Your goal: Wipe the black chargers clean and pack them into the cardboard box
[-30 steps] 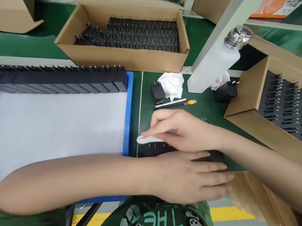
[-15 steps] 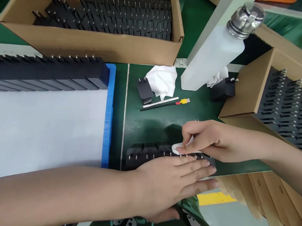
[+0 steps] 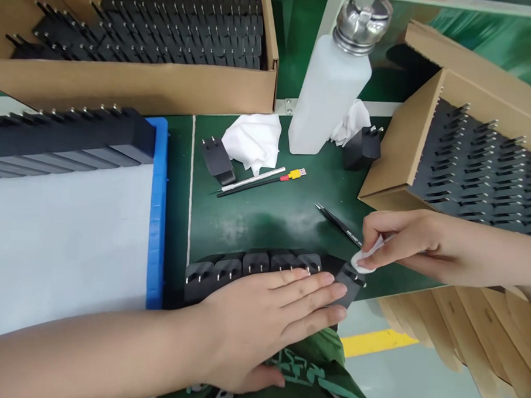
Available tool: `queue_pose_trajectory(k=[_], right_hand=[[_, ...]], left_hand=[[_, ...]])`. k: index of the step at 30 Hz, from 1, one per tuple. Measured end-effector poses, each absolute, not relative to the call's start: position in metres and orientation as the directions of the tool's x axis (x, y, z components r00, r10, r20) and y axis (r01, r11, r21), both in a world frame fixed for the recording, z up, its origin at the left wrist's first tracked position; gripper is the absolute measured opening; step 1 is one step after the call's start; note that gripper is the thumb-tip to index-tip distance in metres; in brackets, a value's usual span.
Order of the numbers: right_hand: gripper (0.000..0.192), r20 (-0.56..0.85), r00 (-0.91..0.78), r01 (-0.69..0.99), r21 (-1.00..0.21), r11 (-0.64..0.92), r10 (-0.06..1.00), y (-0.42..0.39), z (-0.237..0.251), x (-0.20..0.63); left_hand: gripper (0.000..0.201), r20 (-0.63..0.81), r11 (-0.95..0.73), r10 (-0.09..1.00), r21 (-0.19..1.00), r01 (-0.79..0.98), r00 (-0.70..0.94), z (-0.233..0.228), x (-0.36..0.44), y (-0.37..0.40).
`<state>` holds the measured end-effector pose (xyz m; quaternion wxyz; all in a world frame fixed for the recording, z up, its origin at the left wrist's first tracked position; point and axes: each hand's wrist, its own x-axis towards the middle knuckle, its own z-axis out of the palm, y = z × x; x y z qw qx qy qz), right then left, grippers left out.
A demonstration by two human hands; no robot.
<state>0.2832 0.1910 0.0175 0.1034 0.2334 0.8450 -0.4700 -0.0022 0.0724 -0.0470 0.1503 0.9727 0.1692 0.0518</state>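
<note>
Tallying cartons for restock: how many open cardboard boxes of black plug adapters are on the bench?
2. One cardboard box sits at the top left behind the blue tray; the other box stands tilted at the right. Others may lie out of frame.

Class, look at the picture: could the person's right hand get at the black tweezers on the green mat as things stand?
Probably yes. The right hand lies just beside the tweezers, and bare green mat lies around them. Its fingers pinch a small white wipe, though, which might hamper a grasp.
</note>
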Motion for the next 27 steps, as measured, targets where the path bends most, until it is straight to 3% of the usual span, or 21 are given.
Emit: queue_pose_trajectory(k=[2, 4, 6, 9, 11, 13, 14, 18, 22, 27], right_hand=[[0.037, -0.304, -0.844, 0.517, -0.678, 0.523, 0.441, 0.178, 0.024, 0.294], [0.031, -0.129, -0.746, 0.556, -0.660, 0.505, 0.653, 0.154, 0.025, 0.300], [0.024, -0.007, -0.552, 0.574, -0.728, 0.374, 0.834, 0.121, 0.015, 0.297], [0.019, -0.045, -0.297, 0.468, -0.877, 0.105, 0.954, 0.070, -0.018, 0.284], [0.019, -0.043, -0.135, 0.314, -0.949, 0.002, 0.990, 0.049, -0.044, 0.270], [0.018, -0.011, 0.032, 0.166, -0.986, -0.016, 0.999, 0.040, -0.064, 0.255], [0.017, 0.004, 0.098, 0.124, -0.992, -0.008, 0.995, 0.041, -0.070, 0.247], [0.014, 0.051, 0.189, 0.048, -0.998, 0.042, 0.981, 0.055, -0.081, 0.225], [0.013, 0.085, 0.217, 0.003, -0.996, 0.086, 0.973, 0.054, -0.083, 0.222], [0.007, 0.131, 0.266, 0.146, -0.985, 0.095, 0.955, 0.044, -0.086, 0.217]], left_hand=[[0.091, 0.045, -0.890, 0.331, 0.349, 0.295, 0.943, -0.046, -0.001, 0.076], [0.091, 0.061, -0.877, 0.317, 0.399, 0.268, 0.946, -0.044, -0.001, 0.079], [0.084, 0.124, -0.874, 0.298, 0.435, 0.218, 0.946, -0.039, -0.003, 0.079], [0.068, 0.304, -0.849, 0.395, 0.480, 0.218, 0.867, -0.028, -0.021, 0.074], [0.078, 0.350, -0.755, 0.613, 0.524, 0.394, 0.709, -0.021, -0.039, 0.067], [0.100, 0.272, -0.582, 0.807, 0.513, 0.631, 0.524, -0.017, -0.056, 0.061], [0.105, 0.216, -0.516, 0.854, 0.470, 0.716, 0.473, -0.016, -0.062, 0.059], [0.097, 0.057, -0.511, 0.854, 0.285, 0.811, 0.518, -0.023, -0.060, 0.055], [0.077, 0.116, -0.540, 0.842, 0.219, 0.813, 0.527, -0.039, -0.045, 0.056], [0.054, 0.123, -0.480, 0.876, 0.313, 0.819, 0.466, -0.047, -0.044, 0.058]])
